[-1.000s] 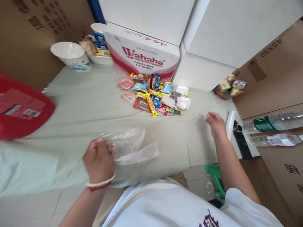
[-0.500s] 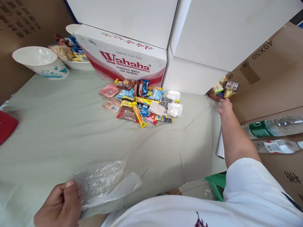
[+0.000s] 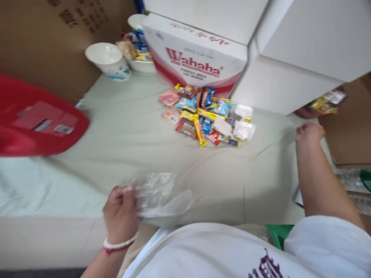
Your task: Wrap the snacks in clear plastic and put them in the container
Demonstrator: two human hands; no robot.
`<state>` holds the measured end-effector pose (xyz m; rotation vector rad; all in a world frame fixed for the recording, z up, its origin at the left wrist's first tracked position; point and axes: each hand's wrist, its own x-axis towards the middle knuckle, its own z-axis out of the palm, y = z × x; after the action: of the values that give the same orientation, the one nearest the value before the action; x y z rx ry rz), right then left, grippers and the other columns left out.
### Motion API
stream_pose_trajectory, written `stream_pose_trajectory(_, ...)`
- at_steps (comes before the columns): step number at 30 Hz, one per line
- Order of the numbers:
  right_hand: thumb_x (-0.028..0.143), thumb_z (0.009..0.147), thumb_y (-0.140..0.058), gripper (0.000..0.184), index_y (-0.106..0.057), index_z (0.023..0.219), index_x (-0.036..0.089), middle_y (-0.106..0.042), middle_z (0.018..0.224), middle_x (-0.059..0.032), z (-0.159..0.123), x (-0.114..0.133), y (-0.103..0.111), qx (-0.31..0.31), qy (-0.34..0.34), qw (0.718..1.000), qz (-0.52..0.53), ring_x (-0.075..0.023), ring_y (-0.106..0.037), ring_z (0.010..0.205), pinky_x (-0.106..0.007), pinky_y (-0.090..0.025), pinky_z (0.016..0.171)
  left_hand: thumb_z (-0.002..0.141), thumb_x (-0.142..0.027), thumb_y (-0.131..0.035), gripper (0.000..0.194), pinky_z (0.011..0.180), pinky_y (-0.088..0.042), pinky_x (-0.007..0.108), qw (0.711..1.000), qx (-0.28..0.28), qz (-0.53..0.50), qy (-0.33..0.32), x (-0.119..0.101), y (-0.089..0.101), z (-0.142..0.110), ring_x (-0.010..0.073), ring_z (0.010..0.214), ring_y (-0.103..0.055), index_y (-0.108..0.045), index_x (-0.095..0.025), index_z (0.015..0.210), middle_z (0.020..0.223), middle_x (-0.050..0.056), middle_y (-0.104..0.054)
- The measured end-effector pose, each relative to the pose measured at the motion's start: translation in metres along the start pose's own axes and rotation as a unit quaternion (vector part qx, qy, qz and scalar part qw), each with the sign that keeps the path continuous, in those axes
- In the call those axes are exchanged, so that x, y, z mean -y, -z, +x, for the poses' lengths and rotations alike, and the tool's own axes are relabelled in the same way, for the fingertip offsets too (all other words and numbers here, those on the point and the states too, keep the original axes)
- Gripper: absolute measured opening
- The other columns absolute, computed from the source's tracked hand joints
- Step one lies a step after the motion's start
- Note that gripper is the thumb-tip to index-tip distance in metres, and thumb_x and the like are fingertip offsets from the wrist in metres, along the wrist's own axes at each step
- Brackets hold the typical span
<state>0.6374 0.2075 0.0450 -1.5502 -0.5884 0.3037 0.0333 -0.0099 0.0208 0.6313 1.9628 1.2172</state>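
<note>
Pinching a plastic bag (image 3: 156, 190), the left hand (image 3: 121, 212) is hovering over the near edge of the desk (image 3: 222, 173), while the curled right hand (image 3: 310, 133), contents unclear, is hovering near snacks (image 3: 324, 105) at the right.

The left hand (image 3: 121, 212) grips a clear bag (image 3: 158, 191); the right hand (image 3: 310, 133) is near wrapped snacks (image 3: 327, 103).

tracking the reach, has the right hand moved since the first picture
Yes, the right hand moved right and forward relative to the lower white box.
</note>
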Motion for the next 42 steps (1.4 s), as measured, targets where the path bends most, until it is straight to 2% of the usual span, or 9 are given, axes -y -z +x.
stream_pose_trajectory(4, 0.005, 0.067, -0.055, 0.019, -0.056, 0.071, 0.024, -0.056, 0.071, 0.0020, -0.083, 0.018, 0.017, -0.038, -0.020, 0.999, 0.027, -0.0106, -0.043, 0.054, -0.027, -0.032, 0.052, 0.059, -0.029, -0.080, 0.041, 0.041, -0.029, 0.020, 0.963, 0.100, -0.248, 0.033, -0.012, -0.020, -0.001, 0.0069, 0.045, -0.039, -0.040, -0.023, 0.068, 0.056, -0.009, -0.046)
stream_pose_trajectory(8, 0.017, 0.068, -0.075, 0.016, -0.070, 0.081, 0.022, -0.065, 0.076, -0.0005, -0.207, 0.044, 0.024, 0.222, 0.012, 0.975, 0.022, -0.0118, -0.053, 0.055, -0.027, -0.043, 0.051, 0.056, -0.018, -0.079, 0.040, 0.043, -0.026, 0.020, 0.938, 0.164, -0.304, 0.020, -0.019, -0.036, -0.011, 0.0061, 0.046, -0.036, -0.041, -0.022, 0.066, 0.055, -0.010, -0.041)
stream_pose_trajectory(15, 0.048, 0.082, -0.080, 0.063, -0.059, 0.140, 0.034, -0.066, 0.132, -0.0070, -0.358, 0.051, -0.023, 0.647, 0.092, 0.753, -0.079, -0.0264, -0.061, 0.123, -0.045, -0.051, 0.104, 0.075, -0.050, -0.082, 0.037, 0.074, -0.050, 0.033, 0.923, 0.303, -0.230, -0.060, -0.021, -0.032, -0.032, 0.0171, 0.073, -0.061, -0.064, -0.020, 0.064, 0.071, 0.001, -0.061)
stream_pose_trajectory(20, 0.043, 0.095, -0.063, 0.020, -0.074, 0.091, 0.028, -0.069, 0.082, -0.0036, -0.370, 0.052, -0.034, 0.614, 0.172, 0.759, -0.133, -0.0218, -0.064, 0.081, -0.037, -0.053, 0.078, 0.082, -0.058, -0.075, 0.040, 0.086, -0.054, 0.034, 0.924, 0.245, -0.292, 0.002, -0.013, -0.010, -0.022, 0.0198, 0.094, -0.069, -0.062, -0.021, 0.075, 0.087, 0.002, -0.072)
stream_pose_trajectory(28, 0.039, 0.093, -0.069, 0.011, -0.074, 0.088, 0.031, -0.070, 0.084, -0.0042, -0.362, 0.075, 0.018, 0.645, 0.167, 0.740, -0.096, -0.0246, -0.066, 0.087, -0.041, -0.054, 0.081, 0.090, -0.050, -0.070, 0.032, 0.097, -0.058, 0.052, 0.855, 0.270, -0.426, 0.124, -0.007, 0.003, -0.007, 0.0261, 0.111, -0.072, -0.064, -0.024, 0.108, 0.115, 0.005, -0.075)
stream_pose_trajectory(30, 0.040, 0.095, -0.067, 0.011, -0.075, 0.095, 0.031, -0.071, 0.095, -0.0049, -0.360, 0.081, 0.023, 0.595, 0.142, 0.788, -0.075, -0.0243, -0.067, 0.095, -0.040, -0.055, 0.087, 0.090, -0.051, -0.070, 0.034, 0.096, -0.058, 0.051, 0.852, 0.312, -0.410, 0.097, -0.011, 0.003, -0.011, 0.0284, 0.114, -0.071, -0.066, -0.024, 0.110, 0.123, 0.007, -0.073)
stream_pose_trajectory(33, 0.048, 0.097, -0.062, 0.029, -0.070, 0.122, 0.035, -0.066, 0.124, -0.0072, -0.364, 0.092, 0.013, 0.517, 0.134, 0.844, -0.044, -0.0264, -0.063, 0.119, -0.045, -0.050, 0.105, 0.089, -0.054, -0.070, 0.040, 0.093, -0.058, 0.044, 0.856, 0.371, -0.359, 0.032, -0.019, 0.002, -0.022, 0.0305, 0.117, -0.070, -0.070, -0.023, 0.114, 0.135, 0.011, -0.069)
stream_pose_trajectory(36, 0.057, 0.087, -0.072, 0.051, -0.065, 0.134, 0.035, -0.061, 0.140, -0.0074, -0.377, 0.100, -0.011, 0.572, 0.135, 0.806, -0.070, -0.0300, -0.055, 0.133, -0.049, -0.042, 0.116, 0.090, -0.056, -0.069, 0.045, 0.098, -0.056, 0.045, 0.846, 0.430, -0.316, -0.004, -0.026, 0.002, -0.034, 0.0336, 0.124, -0.066, -0.072, -0.022, 0.119, 0.143, 0.014, -0.064)
stream_pose_trajectory(42, 0.052, 0.091, -0.067, 0.025, -0.070, 0.090, 0.026, -0.071, 0.093, -0.0039, -0.402, 0.092, -0.037, 0.593, 0.038, 0.801, -0.073, -0.0205, -0.067, 0.085, -0.035, -0.056, 0.079, 0.090, -0.055, -0.069, 0.039, 0.094, -0.059, 0.044, 0.845, 0.381, -0.376, 0.008, -0.027, -0.001, -0.027, 0.0281, 0.122, -0.066, -0.071, -0.024, 0.114, 0.140, 0.009, -0.065)
